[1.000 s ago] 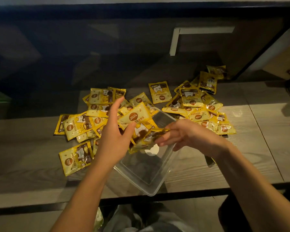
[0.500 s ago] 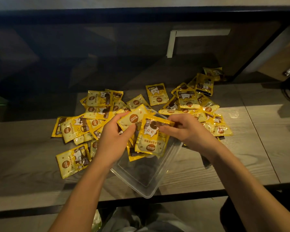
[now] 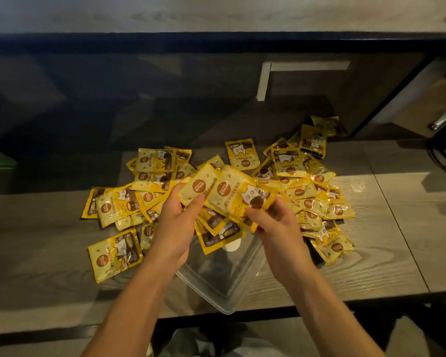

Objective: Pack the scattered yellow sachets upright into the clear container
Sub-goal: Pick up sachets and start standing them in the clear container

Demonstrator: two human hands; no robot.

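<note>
the clear container (image 3: 224, 287) is sitting at the near edge of the tabletop (image 3: 386, 253), right under both hands, so the packets are only needing to go straight down. the left hand (image 3: 177, 225) is pinching a yellow sachet (image 3: 197, 186) by its near end. the right hand (image 3: 276, 228) is pinching a bigger-looking sachet (image 3: 238, 195) by its near right corner. both packets are lying tilted, long side pointing away to the left, not standing up yet. they are overlapping a bit. a few sachets are already leaning inside the far end of the container (image 3: 216, 228). the loose pile on the left (image 3: 129, 199) and the pile on the right (image 3: 317, 199) are crowding close to the container's sides. the near end of the container is looking free. the held packets are probably needing a turn before going in.
</note>
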